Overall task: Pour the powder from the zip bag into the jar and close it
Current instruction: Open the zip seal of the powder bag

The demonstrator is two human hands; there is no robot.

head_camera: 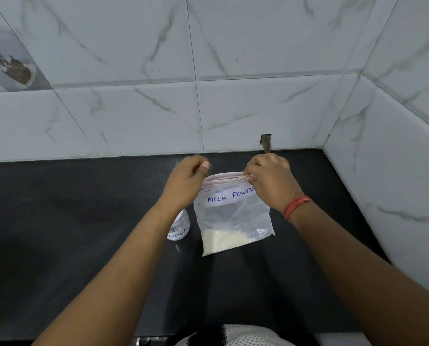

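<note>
One zip bag [233,216] stands between two hands: right hand [271,183] pinches its sealed top edge; left hand [186,183], fingers curled, holds its left corner. One pile of powder [223,242] inside. One jar [179,227] on the table [58,221], beneath the left wrist.

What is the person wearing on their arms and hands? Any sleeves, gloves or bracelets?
Both arms are bare up to where the picture ends, with no sleeves showing. Neither the left hand nor the right hand has a glove, and no rings can be seen. The only thing worn is a band of red-orange threads wound several times around the right wrist.
</note>
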